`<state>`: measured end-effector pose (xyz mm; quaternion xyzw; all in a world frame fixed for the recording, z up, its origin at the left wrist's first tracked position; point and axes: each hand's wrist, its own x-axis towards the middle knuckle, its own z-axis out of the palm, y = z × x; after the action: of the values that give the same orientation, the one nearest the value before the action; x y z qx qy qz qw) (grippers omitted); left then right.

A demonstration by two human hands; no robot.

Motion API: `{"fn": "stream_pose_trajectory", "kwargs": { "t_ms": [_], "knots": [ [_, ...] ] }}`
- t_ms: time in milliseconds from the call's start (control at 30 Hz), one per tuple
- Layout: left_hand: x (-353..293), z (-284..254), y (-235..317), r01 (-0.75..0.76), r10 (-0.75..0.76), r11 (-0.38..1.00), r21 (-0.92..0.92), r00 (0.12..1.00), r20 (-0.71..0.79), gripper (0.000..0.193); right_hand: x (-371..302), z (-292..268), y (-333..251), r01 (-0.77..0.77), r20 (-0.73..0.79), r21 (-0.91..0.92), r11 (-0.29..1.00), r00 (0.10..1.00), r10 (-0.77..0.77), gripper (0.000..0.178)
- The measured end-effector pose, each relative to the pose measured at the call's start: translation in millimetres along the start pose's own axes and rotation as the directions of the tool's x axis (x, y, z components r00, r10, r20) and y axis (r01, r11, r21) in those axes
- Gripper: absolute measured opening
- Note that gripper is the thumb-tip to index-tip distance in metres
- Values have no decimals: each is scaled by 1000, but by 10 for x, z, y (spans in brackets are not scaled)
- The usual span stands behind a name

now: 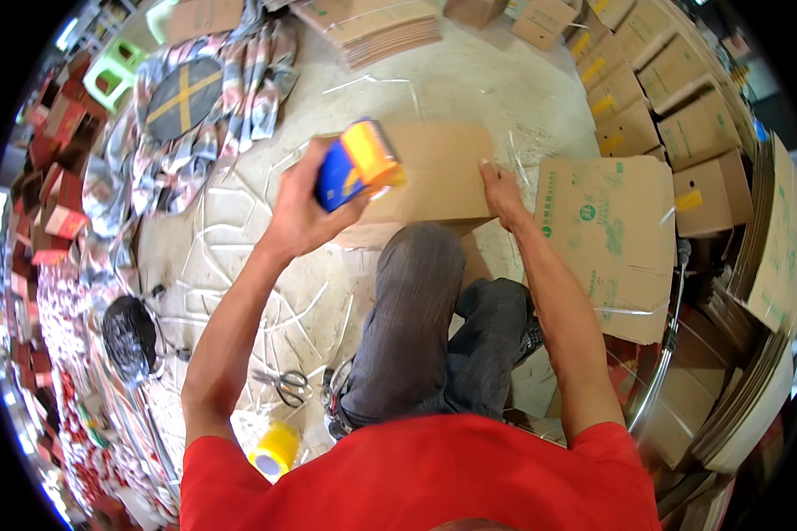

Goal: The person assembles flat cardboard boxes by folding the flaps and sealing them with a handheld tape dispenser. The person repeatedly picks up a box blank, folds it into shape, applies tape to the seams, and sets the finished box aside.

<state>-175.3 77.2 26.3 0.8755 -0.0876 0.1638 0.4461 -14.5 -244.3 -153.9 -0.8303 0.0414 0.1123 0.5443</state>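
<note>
A blue and orange tape dispenser (356, 166) is in my left hand (303, 208), fingers wrapped round it, held above the left side of a cardboard box (438, 168). The dispenser is slightly blurred. My right hand (502, 192) grips the box's right edge, with the thumb on top and the other fingers partly hidden. The plain brown box lies just in front of my knee, its near side facing me.
Scissors (285, 382) and a yellow tape roll (275, 450) lie on the floor at lower left, among white strap scraps. Flattened cartons (607, 230) lie to the right, below stacked boxes (624, 88). A green stool (113, 73) stands far left.
</note>
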Motion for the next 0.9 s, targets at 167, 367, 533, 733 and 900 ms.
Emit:
{"fn": "stream_pose_trajectory", "kwargs": {
  "t_ms": [167,367,533,733,900],
  "knots": [
    [705,608,-127,-83,97,995,-62,949,298,57,-130,65,-150,-38,-34,32,999,999,39,51],
    [987,853,-250,-129,133,991,-38,895,425,63,-140,40,-78,-6,-53,33,999,999,7,56],
    [1004,899,-311,-95,96,995,-24,883,459,64,-111,85,-36,28,-136,-83,996,990,-39,59],
    [1017,983,-362,-87,114,993,-81,886,449,63,-230,115,-360,438,-450,-375,817,684,-574,56],
    [999,904,-305,-106,113,994,-41,890,441,61,-456,109,-762,187,46,373,909,975,-219,65]
  ]
}}
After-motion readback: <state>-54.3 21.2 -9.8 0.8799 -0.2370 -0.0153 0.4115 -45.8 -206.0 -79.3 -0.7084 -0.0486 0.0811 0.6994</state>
